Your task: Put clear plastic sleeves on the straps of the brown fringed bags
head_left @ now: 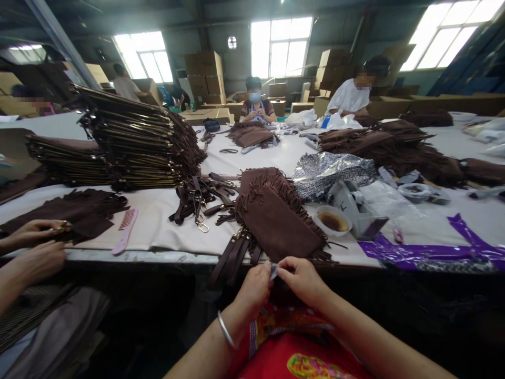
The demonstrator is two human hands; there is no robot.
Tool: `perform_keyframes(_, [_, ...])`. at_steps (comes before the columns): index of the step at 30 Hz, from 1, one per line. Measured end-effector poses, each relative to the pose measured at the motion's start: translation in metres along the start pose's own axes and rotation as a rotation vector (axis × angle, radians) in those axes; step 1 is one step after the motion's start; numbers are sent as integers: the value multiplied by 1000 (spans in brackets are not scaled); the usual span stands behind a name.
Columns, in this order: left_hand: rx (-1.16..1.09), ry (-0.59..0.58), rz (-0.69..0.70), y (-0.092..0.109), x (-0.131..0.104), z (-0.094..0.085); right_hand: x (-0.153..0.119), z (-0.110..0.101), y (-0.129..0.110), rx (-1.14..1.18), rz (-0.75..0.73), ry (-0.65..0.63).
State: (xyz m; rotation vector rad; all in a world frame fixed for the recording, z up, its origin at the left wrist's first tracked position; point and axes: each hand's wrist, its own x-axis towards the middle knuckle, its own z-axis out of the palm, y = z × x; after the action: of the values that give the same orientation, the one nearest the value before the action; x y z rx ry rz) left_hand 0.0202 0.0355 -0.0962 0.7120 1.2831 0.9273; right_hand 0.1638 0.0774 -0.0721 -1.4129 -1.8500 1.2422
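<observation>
Just below the table edge, my left hand (pixel 255 286) and my right hand (pixel 303 279) are close together, fingers pinched. Between them shows a small pale, translucent piece (pixel 273 271), perhaps plastic film; its kind is too small to make out. Both hands seem to touch it. Right beyond them lies a brown fringed pouch (pixel 280 223), on top of another fringed piece. Dark leather wrist straps (pixel 232 255) with gold clasps hang over the table edge at its left. More loose straps (pixel 197 197) with metal hooks lie farther left.
A tall stack of zippered brown pouches (pixel 134 142) stands at left. A co-worker's hands (pixel 43 242) work near a pink comb (pixel 126 231). Right of the pouch are a bowl of brown liquid (pixel 332 221), a grey tape dispenser (pixel 353 210) and purple plastic (pixel 418 251). Other people sit across the table.
</observation>
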Motion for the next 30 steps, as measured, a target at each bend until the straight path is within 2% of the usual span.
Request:
perform_keyframes(3, [120, 44, 120, 0, 1, 0, 3, 4, 4, 35, 80, 20])
perform_keyframes(6, [207, 73, 175, 2, 1, -1, 0, -4, 12, -162, 38, 59])
perform_keyframes(8, [197, 83, 161, 2, 0, -1, -6, -11, 15, -356, -61, 144])
perform_keyframes(10, [136, 78, 124, 2, 0, -1, -13, -16, 14, -453, -217, 172])
perform_keyframes(14, [20, 25, 70, 1, 0, 0, -20, -13, 3, -582, -575, 41])
perform_keyframes(17, [45, 25, 108, 0, 1, -2, -15, -7, -1, -765, -677, 29])
perform_keyframes(20, [199, 40, 278, -1, -3, -5, -7, -5, -1, -812, -677, 1])
perform_keyframes(23, [429, 54, 449, -2, -10, -10, 2, -8, -3, -768, -602, -77])
perform_keyframes(27, [665, 58, 526, -3, -15, -14, 12, -16, -12, -647, -491, -188])
perform_keyframes(30, [759, 46, 570, -4, -14, -15, 20, -21, -19, -658, -517, -238])
